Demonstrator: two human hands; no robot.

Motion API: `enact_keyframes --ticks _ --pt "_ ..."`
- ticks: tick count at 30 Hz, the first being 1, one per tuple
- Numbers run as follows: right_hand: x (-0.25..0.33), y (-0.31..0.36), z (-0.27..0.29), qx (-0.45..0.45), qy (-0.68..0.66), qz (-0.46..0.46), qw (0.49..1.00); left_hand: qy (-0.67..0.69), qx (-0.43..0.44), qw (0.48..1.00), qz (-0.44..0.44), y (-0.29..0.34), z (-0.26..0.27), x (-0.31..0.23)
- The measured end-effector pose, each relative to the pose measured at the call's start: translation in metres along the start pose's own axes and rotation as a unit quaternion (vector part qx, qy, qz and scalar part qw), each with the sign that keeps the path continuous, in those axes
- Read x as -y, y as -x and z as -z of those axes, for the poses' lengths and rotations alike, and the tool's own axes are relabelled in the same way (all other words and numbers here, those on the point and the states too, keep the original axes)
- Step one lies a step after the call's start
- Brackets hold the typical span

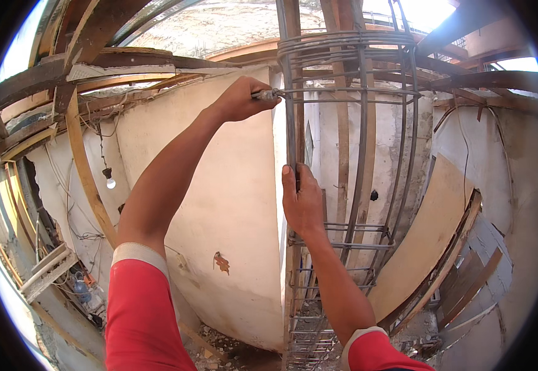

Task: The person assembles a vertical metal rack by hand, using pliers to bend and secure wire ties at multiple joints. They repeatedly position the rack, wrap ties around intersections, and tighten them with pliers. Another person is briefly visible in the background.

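A tall cage of steel reinforcing bars point(368, 185) stands upright in front of me, with horizontal ties along it and a bundle of ties point(343, 44) stacked near its top. My left hand point(239, 99) is raised and closed on a small metal hook tool point(268, 94), whose tip touches a tie at the front left bar. My right hand point(301, 199) grips that same vertical bar point(290, 123) lower down. Both arms wear red sleeves with white cuffs.
A plastered wall point(219, 204) stands close on the left of the cage. Wooden beams and planks point(89, 68) cross overhead and lean at right. A light bulb point(111, 183) hangs at left. Rubble point(219, 346) lies on the floor below.
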State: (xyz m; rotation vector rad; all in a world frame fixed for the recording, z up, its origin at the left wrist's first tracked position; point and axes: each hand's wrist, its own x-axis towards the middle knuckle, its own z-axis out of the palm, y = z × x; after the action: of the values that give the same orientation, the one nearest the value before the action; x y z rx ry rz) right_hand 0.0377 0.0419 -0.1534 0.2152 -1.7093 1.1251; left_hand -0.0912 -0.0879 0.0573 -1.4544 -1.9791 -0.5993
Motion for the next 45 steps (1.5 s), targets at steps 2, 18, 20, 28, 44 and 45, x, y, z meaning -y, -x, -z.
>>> enact_keyframes --ticks 2,18,20,28,44,45 --pt "0.0 0.001 -0.007 -0.011 -0.018 -0.002 1.0 0.099 -0.074 0.992 -0.029 -0.009 -0.028 0.015" --pt "0.035 0.074 -0.092 -0.097 -0.158 0.165 0.969 -0.191 -0.212 0.958 0.034 0.05 -0.021 -0.008" --pt "0.04 0.051 -0.135 -0.049 -0.308 -0.002 0.95 -0.217 -0.187 0.956 0.055 0.057 -0.018 -0.021" --pt "0.099 -0.026 -0.257 -0.136 -0.47 -0.042 0.871 -0.261 -0.151 0.941 0.153 0.074 -0.012 -0.062" --pt "0.098 -0.015 -0.232 -0.166 -0.57 0.014 0.805 -0.332 -0.098 0.927 0.144 0.075 -0.001 -0.07" --pt "0.086 -0.02 -0.236 -0.222 -0.501 0.049 0.835 -0.342 -0.079 0.929 0.121 0.073 -0.007 -0.074"
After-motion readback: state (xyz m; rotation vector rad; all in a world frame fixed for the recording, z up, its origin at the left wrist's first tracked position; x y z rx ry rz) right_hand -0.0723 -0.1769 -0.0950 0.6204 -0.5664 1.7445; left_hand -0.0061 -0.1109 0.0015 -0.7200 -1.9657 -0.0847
